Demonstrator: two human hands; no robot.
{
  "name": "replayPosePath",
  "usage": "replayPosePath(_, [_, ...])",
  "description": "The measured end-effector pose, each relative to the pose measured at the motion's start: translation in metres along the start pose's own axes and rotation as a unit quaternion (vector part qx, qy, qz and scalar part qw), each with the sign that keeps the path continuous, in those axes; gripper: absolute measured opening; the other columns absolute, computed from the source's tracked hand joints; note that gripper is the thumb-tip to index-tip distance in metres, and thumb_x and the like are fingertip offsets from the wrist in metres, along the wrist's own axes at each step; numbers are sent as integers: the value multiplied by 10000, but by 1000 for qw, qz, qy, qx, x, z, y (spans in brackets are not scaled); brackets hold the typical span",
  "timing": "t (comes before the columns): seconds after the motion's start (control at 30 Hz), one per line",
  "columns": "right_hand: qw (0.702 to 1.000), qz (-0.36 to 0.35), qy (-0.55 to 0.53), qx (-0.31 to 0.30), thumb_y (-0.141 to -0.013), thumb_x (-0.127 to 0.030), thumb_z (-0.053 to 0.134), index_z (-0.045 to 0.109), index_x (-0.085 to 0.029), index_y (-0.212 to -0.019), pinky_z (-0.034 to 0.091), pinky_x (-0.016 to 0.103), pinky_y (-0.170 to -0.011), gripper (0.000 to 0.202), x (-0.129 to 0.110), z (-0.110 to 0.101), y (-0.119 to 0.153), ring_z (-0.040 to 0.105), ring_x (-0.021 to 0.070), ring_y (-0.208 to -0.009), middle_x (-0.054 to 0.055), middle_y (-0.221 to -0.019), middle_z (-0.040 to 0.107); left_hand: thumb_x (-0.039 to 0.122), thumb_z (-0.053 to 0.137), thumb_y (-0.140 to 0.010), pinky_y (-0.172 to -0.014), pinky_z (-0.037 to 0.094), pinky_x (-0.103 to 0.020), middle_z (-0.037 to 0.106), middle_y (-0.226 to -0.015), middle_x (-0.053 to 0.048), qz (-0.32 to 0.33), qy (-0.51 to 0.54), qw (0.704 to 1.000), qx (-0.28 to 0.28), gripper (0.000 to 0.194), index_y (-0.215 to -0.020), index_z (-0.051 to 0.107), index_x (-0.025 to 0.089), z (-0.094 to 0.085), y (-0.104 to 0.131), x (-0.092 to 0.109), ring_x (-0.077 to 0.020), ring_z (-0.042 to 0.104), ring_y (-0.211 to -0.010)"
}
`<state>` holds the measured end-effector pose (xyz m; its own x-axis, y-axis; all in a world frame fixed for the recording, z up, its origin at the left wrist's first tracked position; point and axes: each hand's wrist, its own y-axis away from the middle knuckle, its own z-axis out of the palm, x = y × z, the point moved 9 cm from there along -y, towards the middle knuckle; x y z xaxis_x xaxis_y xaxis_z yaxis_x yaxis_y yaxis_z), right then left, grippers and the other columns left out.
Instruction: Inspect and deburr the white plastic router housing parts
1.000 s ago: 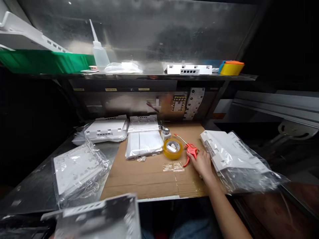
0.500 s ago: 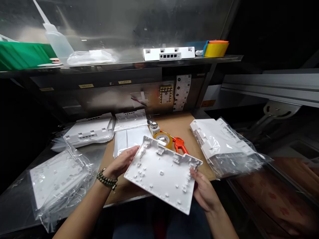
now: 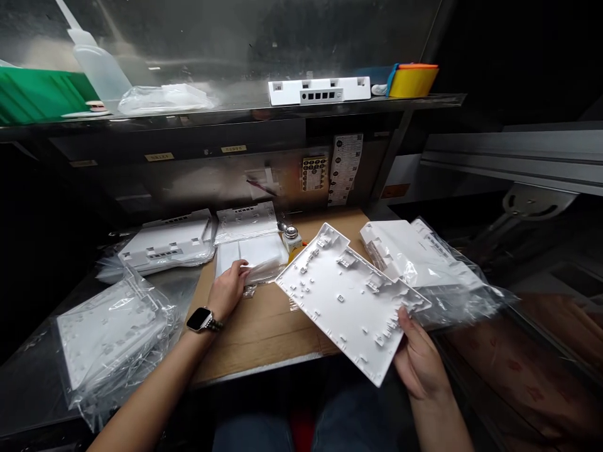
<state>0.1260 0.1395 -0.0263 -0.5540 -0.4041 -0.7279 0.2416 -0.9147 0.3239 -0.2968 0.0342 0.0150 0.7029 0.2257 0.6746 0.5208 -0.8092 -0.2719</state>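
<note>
My right hand (image 3: 421, 356) grips the right corner of a white plastic housing panel (image 3: 325, 295), its thumb on the inner face. The panel is tilted, with clips and posts facing me. My left hand (image 3: 228, 290) is at the near edge of a stack of clear plastic bags (image 3: 254, 254), fingers pinched on the lifted edge of a bag. Behind the stack lies a bagged white panel (image 3: 247, 220). A small white bottle with a metal top (image 3: 291, 237) stands beside the bags. The panel hides most of the yellow tape roll and the orange-handled tool.
Bagged white housings lie at left (image 3: 167, 242), at near left (image 3: 108, 333) and at right (image 3: 414, 257). Brown cardboard (image 3: 254, 345) covers the bench. A shelf above bears a white housing (image 3: 320, 91), a squeeze bottle (image 3: 101, 72), a green bin (image 3: 42, 94) and a yellow container (image 3: 413, 81).
My left hand has let go of the panel and moved left to the plastic bags, lifting an edge. My right hand has carried the panel to the right and turned it.
</note>
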Motion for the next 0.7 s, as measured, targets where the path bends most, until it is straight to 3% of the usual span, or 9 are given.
replayPosePath(0.1, [1000,2,0,11,-799,-440,871,759,-219,-1212,527,424,-1139,482,2,-3,0,692,291,-1247,76,-1274,762,411,636,-905,-876,494,-461,789,-1032,-93,-19,7,1000,-22,295,-1134,539,253,-7,-10,1,-346,712,-1005])
replayPosePath(0.27, [1000,5,12,-4,-791,-433,881,719,-236,-1293,539,435,-1123,563,9,-1,-1,704,292,-1228,78,-1298,751,368,883,-727,-763,555,-371,754,-768,0,-103,99,985,-93,441,-922,513,228,-10,-33,-18,-249,733,-783])
replayPosePath(0.4, [1000,14,19,2,-788,-427,885,718,-244,-1292,558,390,-1099,562,15,-2,2,718,272,-1202,63,-1293,755,272,768,-893,-752,600,-363,702,-858,-7,-150,165,967,-122,197,-938,613,159,-11,-44,-32,-184,701,-787])
replayPosePath(0.5, [1000,17,15,-2,-787,-416,887,715,-259,-1293,566,367,-1085,558,20,-1,2,726,257,-1185,46,-1296,754,248,734,-929,-759,605,-354,702,-1006,-38,-157,184,964,-112,153,-1000,645,145,-12,-49,-36,-175,687,-835])
replayPosePath(0.6, [1000,14,7,-9,-772,-431,893,724,-258,-1267,576,387,-1066,551,24,1,-1,731,270,-1172,49,-1266,767,262,745,-920,-710,582,-330,693,-961,-25,-151,192,964,-104,163,-969,641,147,-11,-52,-30,-156,656,-760])
replayPosePath(0.7, [999,46,7,-18,-736,-467,910,753,-232,-1170,590,435,-1026,518,37,6,-5,744,301,-1134,70,-1157,802,317,827,-837,-742,572,-347,697,-837,0,-121,234,956,-128,292,-944,596,173,-6,-50,-6,-176,677,-763])
